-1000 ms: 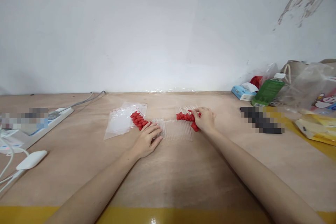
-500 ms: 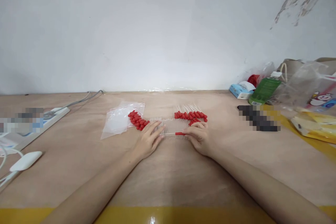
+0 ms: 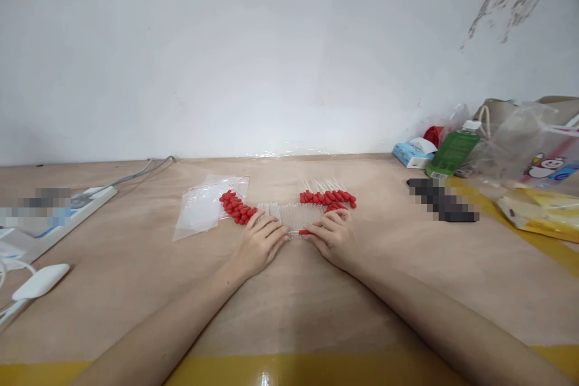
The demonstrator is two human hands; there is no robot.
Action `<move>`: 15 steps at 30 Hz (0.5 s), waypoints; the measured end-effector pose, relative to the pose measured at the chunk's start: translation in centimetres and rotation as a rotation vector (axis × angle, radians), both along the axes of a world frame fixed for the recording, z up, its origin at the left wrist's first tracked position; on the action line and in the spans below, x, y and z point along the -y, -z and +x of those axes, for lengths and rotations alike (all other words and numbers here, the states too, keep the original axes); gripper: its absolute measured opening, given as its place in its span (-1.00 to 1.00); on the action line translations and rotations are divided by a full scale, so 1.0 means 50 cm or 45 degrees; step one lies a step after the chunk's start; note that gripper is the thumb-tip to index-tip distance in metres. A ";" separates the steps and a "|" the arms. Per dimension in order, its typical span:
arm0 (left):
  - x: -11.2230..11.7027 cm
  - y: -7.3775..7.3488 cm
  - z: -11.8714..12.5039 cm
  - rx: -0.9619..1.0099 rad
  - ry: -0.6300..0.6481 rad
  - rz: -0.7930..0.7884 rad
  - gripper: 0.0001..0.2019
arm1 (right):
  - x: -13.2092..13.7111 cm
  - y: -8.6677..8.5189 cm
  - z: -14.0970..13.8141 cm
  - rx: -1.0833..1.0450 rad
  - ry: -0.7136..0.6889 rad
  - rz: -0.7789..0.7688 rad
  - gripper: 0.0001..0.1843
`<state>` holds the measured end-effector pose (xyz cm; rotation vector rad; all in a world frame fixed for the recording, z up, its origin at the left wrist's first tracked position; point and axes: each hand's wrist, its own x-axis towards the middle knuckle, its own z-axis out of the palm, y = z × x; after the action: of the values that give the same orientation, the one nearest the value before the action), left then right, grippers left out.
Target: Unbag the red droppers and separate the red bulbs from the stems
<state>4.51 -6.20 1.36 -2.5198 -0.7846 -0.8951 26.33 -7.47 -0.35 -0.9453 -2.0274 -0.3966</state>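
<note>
My left hand [image 3: 263, 244] is closed, its fingertips pinching the left part of a thin glass tube [image 3: 294, 233]. At the tube's right end is a red rubber bulb [image 3: 304, 232], gripped by the fingers of my right hand [image 3: 335, 240]. Whether the tube sits inside the bulb I cannot tell. Just behind the hands lies a row of clear glass tubes [image 3: 302, 215], side by side. Loose red rubber bulbs [image 3: 237, 207] are heaped beyond my left hand. Beyond my right hand lie droppers [image 3: 328, 196], red bulbs with thin glass tubes pointing to the wall.
Clear plastic bags [image 3: 199, 211] lie flat at the left of the heap. A power strip [image 3: 90, 208] with cables is far left. On the right are a blurred dark object [image 3: 443, 202], a tissue pack [image 3: 412, 155], a green bottle [image 3: 453, 151] and a yellow packet [image 3: 543, 214].
My hands have come closer together, the left moving right and the right moving left with the red bulb. Less of the glass tube shows between them. The view has shifted slightly.
</note>
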 end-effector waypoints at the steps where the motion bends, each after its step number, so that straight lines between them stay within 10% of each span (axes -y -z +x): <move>1: -0.001 0.001 0.001 0.008 0.003 0.004 -0.83 | 0.000 0.001 -0.001 0.009 0.005 0.012 -0.88; 15: 0.009 0.003 0.002 0.071 0.099 -0.099 -0.89 | 0.020 -0.013 0.002 0.181 -0.062 0.038 -0.84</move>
<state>4.60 -6.67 1.23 -2.6192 -0.7567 -0.9824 26.44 -8.47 0.29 -0.8689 -2.1625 -0.4779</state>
